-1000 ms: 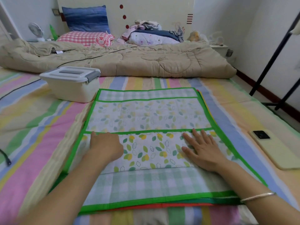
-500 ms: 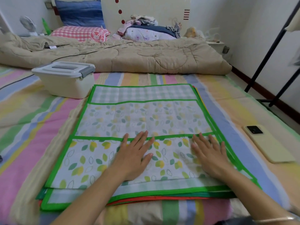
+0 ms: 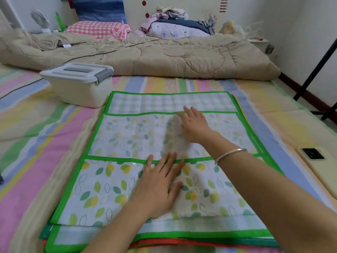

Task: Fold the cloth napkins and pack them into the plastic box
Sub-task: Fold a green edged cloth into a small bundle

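The right hand [image 3: 196, 127] has slid forward over the green-bordered leaf-print napkin [image 3: 127, 136], fingers [image 3: 190, 112] spread; the left hand [image 3: 158, 185] presses its near flap, fingers straight.

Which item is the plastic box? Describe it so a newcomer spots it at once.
Start at the striped bedsheet, in front of the beige quilt. The box sits just beyond the far left corner of the napkins. It is the only container there: cream tub, pale lid on, grey latch.
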`<state>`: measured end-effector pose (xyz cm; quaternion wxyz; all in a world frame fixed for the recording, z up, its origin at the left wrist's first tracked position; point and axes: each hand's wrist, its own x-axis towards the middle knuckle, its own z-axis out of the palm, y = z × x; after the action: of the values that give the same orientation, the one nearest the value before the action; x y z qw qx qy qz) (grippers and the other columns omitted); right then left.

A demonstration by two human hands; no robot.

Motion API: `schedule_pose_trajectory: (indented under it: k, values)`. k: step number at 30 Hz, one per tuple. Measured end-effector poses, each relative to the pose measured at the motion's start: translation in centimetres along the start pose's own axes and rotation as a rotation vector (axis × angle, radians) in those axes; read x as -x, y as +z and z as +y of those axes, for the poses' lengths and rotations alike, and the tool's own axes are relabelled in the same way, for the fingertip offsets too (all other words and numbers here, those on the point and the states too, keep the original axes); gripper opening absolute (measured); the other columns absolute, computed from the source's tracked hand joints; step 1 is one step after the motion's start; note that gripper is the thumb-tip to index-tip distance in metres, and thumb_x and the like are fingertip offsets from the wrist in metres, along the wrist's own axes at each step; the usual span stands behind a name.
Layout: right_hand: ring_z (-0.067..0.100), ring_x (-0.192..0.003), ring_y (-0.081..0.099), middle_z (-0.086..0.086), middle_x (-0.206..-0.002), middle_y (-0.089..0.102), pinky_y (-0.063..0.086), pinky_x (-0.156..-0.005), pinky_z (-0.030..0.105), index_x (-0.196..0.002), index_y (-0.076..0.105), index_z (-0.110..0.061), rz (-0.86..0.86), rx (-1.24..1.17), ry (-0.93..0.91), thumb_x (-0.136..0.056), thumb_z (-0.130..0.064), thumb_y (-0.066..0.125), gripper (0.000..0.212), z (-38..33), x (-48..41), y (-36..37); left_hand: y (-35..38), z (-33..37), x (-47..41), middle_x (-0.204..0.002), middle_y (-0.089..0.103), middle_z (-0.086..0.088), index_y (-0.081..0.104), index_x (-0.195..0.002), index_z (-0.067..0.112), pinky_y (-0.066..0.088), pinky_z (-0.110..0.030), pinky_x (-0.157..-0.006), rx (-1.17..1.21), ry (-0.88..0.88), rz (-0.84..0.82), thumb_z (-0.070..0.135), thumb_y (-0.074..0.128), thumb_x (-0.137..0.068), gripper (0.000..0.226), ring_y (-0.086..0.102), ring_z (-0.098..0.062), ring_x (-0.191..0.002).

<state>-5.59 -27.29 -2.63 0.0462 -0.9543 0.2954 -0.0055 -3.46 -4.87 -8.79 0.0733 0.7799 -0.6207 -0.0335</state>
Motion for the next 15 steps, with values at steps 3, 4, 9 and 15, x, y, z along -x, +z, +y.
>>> schedule_pose_trajectory:
  k: [3,4,9,15]
  values:
    - [0.028,-0.150,-0.005,0.007,-0.163,-0.002,-0.002,-0.120,0.049,-0.155,0.010,-0.016,-0.050,0.081,0.031,-0.096,-0.019,0.041,0.067,-0.1,-2.8,-0.2,0.2,0.0,0.0,-0.166,-0.010,0.010,0.002,-0.159,0.036,-0.005,-0.051,-0.122,0.008,-0.001,0.017,0.055,0.000,-0.098,0.064,-0.014,-0.008,-0.152]
    - [0.028,-0.150,-0.003,0.008,-0.163,0.001,-0.002,-0.120,0.050,-0.155,0.009,-0.015,-0.063,0.103,0.042,-0.095,-0.021,0.042,0.068,0.1,-3.5,-0.3,0.3,0.0,0.0,-0.166,-0.011,0.011,0.001,-0.159,0.037,-0.006,-0.051,-0.122,0.008,-0.004,0.015,0.055,0.000,-0.098,0.064,-0.014,-0.007,-0.151]
    - [0.031,-0.140,0.029,0.010,-0.151,0.034,0.010,-0.119,0.050,-0.150,0.024,-0.016,-0.060,0.110,0.076,-0.094,-0.025,0.045,0.061,0.8,-5.0,-0.3,0.6,-0.1,0.0,-0.166,-0.009,0.010,0.004,-0.159,0.036,-0.006,-0.052,-0.122,0.029,-0.004,0.029,0.055,0.004,-0.099,0.063,-0.011,-0.008,-0.152]
    - [0.029,-0.118,0.045,0.009,-0.124,0.056,0.035,-0.093,0.037,-0.131,0.057,-0.016,0.259,0.097,-0.008,-0.097,-0.024,0.051,0.036,1.3,-4.1,-2.0,0.4,-0.2,0.1,-0.167,-0.003,0.010,0.010,-0.159,0.036,-0.004,-0.053,-0.122,0.033,0.002,0.039,0.055,0.008,-0.100,0.062,-0.007,-0.009,-0.153]
